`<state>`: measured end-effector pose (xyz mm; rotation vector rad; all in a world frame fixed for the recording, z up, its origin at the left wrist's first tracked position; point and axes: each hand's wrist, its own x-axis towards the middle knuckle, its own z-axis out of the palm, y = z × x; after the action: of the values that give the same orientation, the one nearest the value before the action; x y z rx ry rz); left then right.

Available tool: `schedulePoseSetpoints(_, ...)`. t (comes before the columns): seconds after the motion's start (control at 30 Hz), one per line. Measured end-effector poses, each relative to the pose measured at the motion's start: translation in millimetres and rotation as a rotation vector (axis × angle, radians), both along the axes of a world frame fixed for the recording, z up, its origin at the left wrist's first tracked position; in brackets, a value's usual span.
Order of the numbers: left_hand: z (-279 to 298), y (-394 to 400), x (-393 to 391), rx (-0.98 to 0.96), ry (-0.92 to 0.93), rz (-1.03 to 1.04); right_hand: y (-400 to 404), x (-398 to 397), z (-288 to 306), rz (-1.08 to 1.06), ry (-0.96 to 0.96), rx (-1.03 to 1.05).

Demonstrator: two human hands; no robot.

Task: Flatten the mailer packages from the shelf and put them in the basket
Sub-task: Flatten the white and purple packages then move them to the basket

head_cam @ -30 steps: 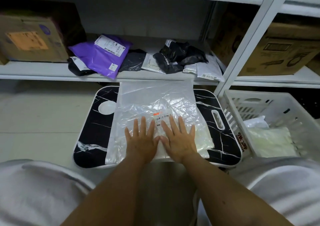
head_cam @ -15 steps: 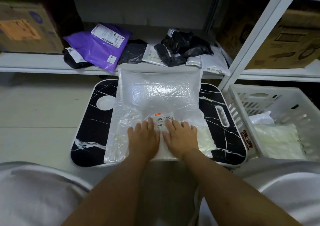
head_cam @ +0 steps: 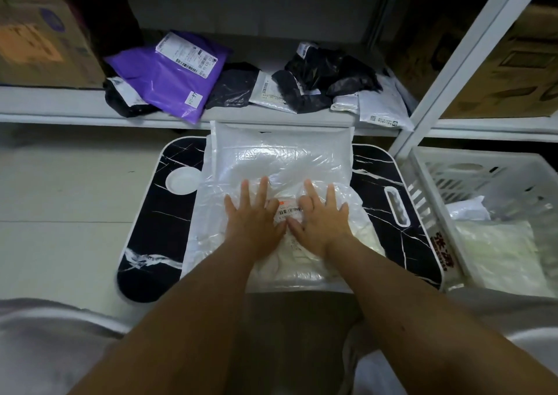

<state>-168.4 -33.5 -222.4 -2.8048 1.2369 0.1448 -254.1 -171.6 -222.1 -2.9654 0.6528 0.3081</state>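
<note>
White metal shelf (head_cam: pixel 75 104) spans 12 o'clock, holding purple mailer (head_cam: pixel 169 77) and black mailers (head_cam: pixel 326 77). Black marble-pattern tray (head_cam: pixel 151 213) sits centre. White basket (head_cam: pixel 428 201) at 3 o'clock, one flattened pale package (head_cam: pixel 498 249) inside. Clear mailer package (head_cam: pixel 280 159) lies on tray. My left hand (head_cam: pixel 253 219) and right hand (head_cam: pixel 323 219) press flat on it, fingers straight and spread, either side of its barcode label (head_cam: pixel 288 210).
</note>
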Motion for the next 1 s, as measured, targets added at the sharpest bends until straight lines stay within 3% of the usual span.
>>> schedulePoseSetpoints(0.3,-7.2,-1.1,5.8,-0.063,0.123,0.078,-4.3,5.7,4.0,-0.066,-0.015,0.097)
schedulePoseSetpoints(0.47,0.9,-5.2,9.3,-0.112,0.136,0.148,-5.4,17.4,10.7,-0.074,-0.066,0.007)
schedulePoseSetpoints(0.9,2.3,-36.3,41.5,-0.182,0.027,0.158,-20.5,56.6,8.6,-0.111,-0.08,-0.17)
schedulePoseSetpoints(1.0,6.5,-40.1,46.5,-0.153,-0.095,0.13,-21.6,60.7,3.0,-0.076,-0.139,-0.236)
